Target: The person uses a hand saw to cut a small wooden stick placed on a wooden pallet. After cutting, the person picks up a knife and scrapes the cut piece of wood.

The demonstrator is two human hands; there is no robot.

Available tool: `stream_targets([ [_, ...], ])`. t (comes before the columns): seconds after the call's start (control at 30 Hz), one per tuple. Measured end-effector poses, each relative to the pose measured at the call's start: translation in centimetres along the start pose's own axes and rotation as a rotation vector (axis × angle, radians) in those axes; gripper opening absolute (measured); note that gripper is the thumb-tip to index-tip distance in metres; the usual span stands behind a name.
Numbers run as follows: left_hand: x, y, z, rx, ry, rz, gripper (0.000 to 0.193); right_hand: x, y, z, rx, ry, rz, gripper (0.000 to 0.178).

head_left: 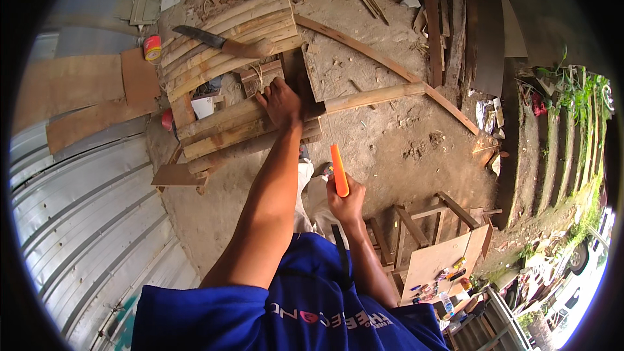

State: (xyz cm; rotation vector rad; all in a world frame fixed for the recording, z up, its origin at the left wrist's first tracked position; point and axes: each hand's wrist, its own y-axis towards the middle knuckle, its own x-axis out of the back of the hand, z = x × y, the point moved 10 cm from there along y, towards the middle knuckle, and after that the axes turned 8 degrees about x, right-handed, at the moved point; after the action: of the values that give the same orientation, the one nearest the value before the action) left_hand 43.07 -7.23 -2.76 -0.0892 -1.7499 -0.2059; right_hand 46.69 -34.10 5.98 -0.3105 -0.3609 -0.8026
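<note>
**Bamboo pole pinned on a slat bench, orange-handled saw in the other hand**

Bamboo slats make up the low bench [227, 52] at eleven o'clock, its edges ragged and uneven. The left hand [281, 101] presses flat, fingers spread, on a bamboo pole [370, 96] that lies across the bench's near edge and juts out toward two o'clock over bare dirt. The right hand [348, 205] is clenched around the orange handle [338, 170] of a saw, whose thin blade rises toward the pole; whether it touches is unclear.

Open dirt floor [396, 149] lies right of the pole. A machete [218, 40] rests on the bench top, a red can [152, 47] at its far-left corner. Corrugated metal sheeting [84, 208] closes off nine o'clock; a wooden frame [422, 221] stands at four o'clock, close to the right elbow.
</note>
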Motion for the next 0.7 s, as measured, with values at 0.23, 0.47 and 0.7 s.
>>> stream_targets([
  [0.23,0.5,0.1,-0.4,-0.009,0.059,0.010,0.012,-0.3,-1.3,-4.5,-0.037,-0.018,-0.056,0.011],
  [0.47,1.6,0.0,-0.6,0.006,-0.122,0.002,0.020,-3.8,-1.5,-8.1,0.119,0.258,-0.013,0.010],
  [0.7,1.9,0.1,-0.3,0.022,-0.132,-0.048,0.032,1.1,-5.3,-3.7,0.053,-0.083,0.063,0.016],
])
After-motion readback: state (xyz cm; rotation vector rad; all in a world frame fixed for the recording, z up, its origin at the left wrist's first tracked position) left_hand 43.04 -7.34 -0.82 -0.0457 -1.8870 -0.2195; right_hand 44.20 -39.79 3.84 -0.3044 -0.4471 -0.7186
